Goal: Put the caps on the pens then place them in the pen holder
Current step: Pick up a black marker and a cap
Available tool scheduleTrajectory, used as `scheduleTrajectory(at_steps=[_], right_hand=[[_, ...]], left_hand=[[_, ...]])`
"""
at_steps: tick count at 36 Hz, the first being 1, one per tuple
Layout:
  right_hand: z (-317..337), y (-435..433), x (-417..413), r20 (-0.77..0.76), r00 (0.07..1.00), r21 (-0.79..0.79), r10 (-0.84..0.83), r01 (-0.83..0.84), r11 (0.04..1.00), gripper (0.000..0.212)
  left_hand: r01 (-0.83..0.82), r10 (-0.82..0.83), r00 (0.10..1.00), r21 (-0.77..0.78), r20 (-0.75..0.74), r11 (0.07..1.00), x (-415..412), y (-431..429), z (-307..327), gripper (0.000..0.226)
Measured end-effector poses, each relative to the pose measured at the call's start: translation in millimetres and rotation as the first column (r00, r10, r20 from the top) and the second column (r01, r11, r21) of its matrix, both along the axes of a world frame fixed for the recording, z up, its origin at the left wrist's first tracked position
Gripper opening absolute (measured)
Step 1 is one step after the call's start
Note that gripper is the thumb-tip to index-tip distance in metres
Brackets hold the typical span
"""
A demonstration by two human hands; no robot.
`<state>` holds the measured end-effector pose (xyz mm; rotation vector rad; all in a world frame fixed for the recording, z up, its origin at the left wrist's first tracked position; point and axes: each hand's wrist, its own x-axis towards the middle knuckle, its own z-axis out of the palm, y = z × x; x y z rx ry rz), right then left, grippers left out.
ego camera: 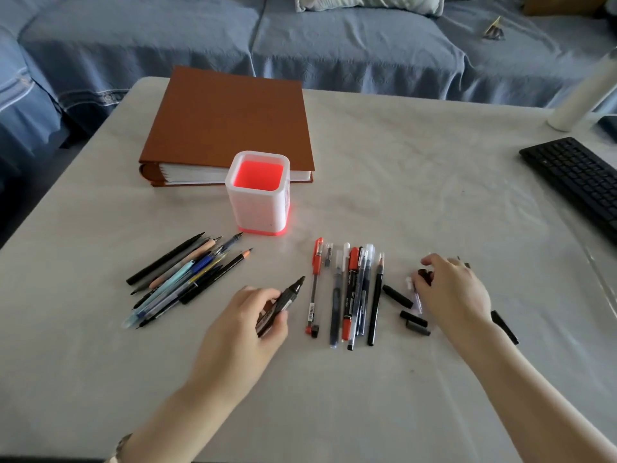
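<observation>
My left hand (pixel 248 320) grips a thick black marker (pixel 287 300), uncapped, tip pointing up and to the right. My right hand (pixel 450 292) rests over a scatter of loose caps (pixel 414 320), its fingers curled around a small dark cap (pixel 424 275). The white pen holder (pixel 258 208) with a red inside stands empty behind the pens. A pile of uncapped pens and pencils (pixel 187 279) lies to the left. A row of capped pens (pixel 350 292), red and black among them, lies between my hands.
A brown binder (pixel 230 125) lies behind the holder. A black keyboard (pixel 577 178) sits at the right edge, a white cylinder (pixel 584 91) beyond it. A blue-covered sofa (pixel 300 38) runs behind the table (pixel 417 168).
</observation>
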<state>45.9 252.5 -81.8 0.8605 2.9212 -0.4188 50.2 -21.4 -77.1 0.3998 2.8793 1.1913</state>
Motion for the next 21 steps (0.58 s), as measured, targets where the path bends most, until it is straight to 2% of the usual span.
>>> scheduleTrajectory(at_steps=[4, 8, 10, 13, 14, 15, 16, 17, 18, 19, 21], right_hand=[[2, -3, -3, 0.049, 0.999, -0.006, 0.019, -0.019, 1.0, 0.037], [5, -2, -2, 0.022, 0.999, -0.053, 0.025, -0.024, 0.998, 0.04], [7, -1, 1, -0.087, 0.996, -0.153, 0.001, -0.014, 0.988, 0.041], [18, -7, 6, -0.309, 0.943, -0.433, -0.123, -0.025, 0.901, 0.029], [23, -12, 8, -0.34, 0.922, -0.556, -0.187, -0.037, 0.83, 0.025], [28, -17, 11, -0.347, 0.899, -0.693, -0.266, -0.055, 0.719, 0.022], [33, -23, 14, -0.322, 0.876, -0.828, -0.359, -0.077, 0.555, 0.02], [38, -29, 17, -0.269, 0.855, -0.929, -0.444, -0.109, 0.353, 0.019], [41, -34, 20, -0.205, 0.838, -0.977, -0.505, -0.142, 0.162, 0.018], [45, -39, 22, -0.146, 0.83, -0.987, -0.539, -0.162, 0.019, 0.018], [48, -47, 27, -0.072, 0.83, -0.976, -0.554, -0.174, -0.134, 0.018]], left_hand=[[0.019, -0.02, 1.0, 0.049, 0.017, 0.999, 2, 6, 6, 0.039], [0.013, -0.022, 0.998, 0.128, 0.066, 0.992, 4, 10, 11, 0.02], [0.012, -0.029, 0.995, 0.173, 0.094, 0.985, 4, 12, 14, 0.007], [0.029, -0.056, 0.993, 0.235, 0.108, 0.972, 5, 13, 18, 0.021], [0.038, -0.069, 0.991, 0.255, 0.115, 0.966, 6, 14, 20, 0.018], [0.047, -0.084, 0.989, 0.276, 0.123, 0.96, 6, 15, 23, 0.014], [0.05, -0.094, 0.987, 0.303, 0.132, 0.952, 7, 16, 25, 0.013], [0.053, -0.105, 0.984, 0.329, 0.142, 0.943, 8, 17, 26, 0.014], [0.059, -0.116, 0.982, 0.349, 0.148, 0.935, 9, 17, 27, 0.016], [0.067, -0.129, 0.98, 0.361, 0.15, 0.93, 9, 18, 28, 0.018], [0.089, -0.155, 0.977, 0.378, 0.148, 0.921, 11, 19, 31, 0.02]])
